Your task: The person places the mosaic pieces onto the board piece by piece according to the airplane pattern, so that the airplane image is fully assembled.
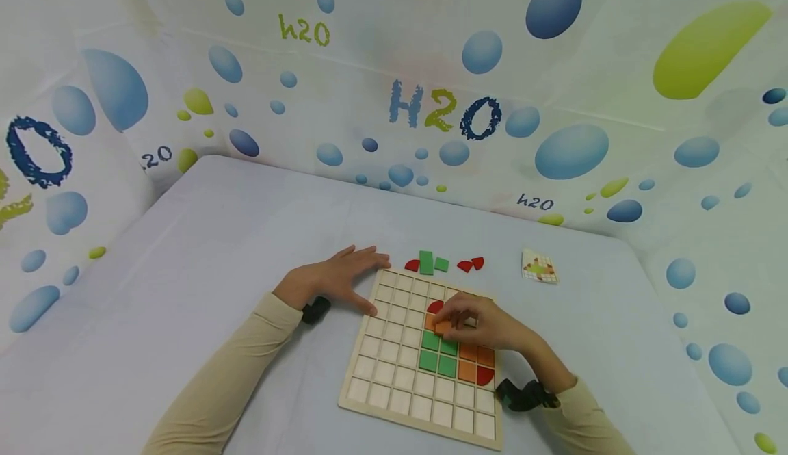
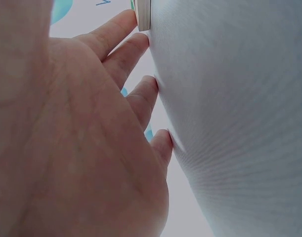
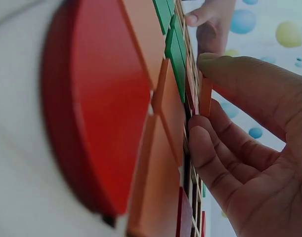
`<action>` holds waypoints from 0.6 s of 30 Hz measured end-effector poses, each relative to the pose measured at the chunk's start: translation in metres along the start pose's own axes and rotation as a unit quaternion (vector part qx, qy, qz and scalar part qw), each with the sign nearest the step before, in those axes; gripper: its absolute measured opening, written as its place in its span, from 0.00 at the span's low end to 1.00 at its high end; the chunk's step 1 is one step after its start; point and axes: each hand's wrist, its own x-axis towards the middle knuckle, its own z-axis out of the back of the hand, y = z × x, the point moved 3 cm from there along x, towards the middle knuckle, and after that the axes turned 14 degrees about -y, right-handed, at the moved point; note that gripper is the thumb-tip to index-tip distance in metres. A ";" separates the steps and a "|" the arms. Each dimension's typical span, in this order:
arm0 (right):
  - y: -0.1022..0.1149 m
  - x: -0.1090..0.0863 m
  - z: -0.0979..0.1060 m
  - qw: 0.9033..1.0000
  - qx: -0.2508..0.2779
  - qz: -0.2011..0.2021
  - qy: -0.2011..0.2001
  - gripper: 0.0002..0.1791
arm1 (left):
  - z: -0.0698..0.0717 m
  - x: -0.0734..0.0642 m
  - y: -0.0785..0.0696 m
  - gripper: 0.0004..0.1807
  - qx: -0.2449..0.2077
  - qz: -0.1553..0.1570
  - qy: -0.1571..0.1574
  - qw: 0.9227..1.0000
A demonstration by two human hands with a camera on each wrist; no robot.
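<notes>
Nearest the person, the wooden grid board (image 1: pixel 394 386) lies on the tabletop (image 1: pixel 203 250), and its rows at 6 o'clock are bare cells. Just above them, toward 4 o'clock on the board, a patch of pieces is already seated: four green squares (image 1: pixel 438 352), orange squares (image 1: pixel 475 361) beside them, and a red quarter-round piece (image 1: pixel 486 375) at the patch's lower right corner.

The right hand (image 1: pixel 483 323) rests over the middle of the board, thumb and fingers pinched on a small orange tile (image 1: pixel 441 327) that sits at the top edge of the green patch. In the right wrist view the orange tile (image 3: pixel 205 97) is held on edge between the fingertips (image 3: pixel 200 129), tilted and not yet flat in a cell. A red curved piece (image 1: pixel 434 306) shows just above the hand.

The left hand (image 1: pixel 335 278) lies at 10 o'clock off the board, fingers straight and spread, palm down on the tabletop; its fingertips (image 1: pixel 378 261) touch the board's far left corner, which the left wrist view confirms.

Beyond the board's far edge at 12 o'clock wait the loose pieces: two green ones (image 1: pixel 432 263) and red segments (image 1: pixel 470 264). At 1 o'clock lies a small pattern card (image 1: pixel 539 266).

Judging by this, only a small part of the grid is filled; most cells are empty and several pieces are unplaced.
</notes>
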 end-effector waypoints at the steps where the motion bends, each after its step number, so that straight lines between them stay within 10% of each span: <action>1: 0.000 -0.001 -0.001 1.000 0.004 -0.003 0.004 0.14 | 0.000 0.000 -0.001 0.48 0.000 0.000 0.000 1.000; 18: 0.013 -0.007 -0.013 0.999 0.003 0.033 0.019 0.11 | 0.000 0.001 0.000 0.48 0.001 0.009 0.002 1.000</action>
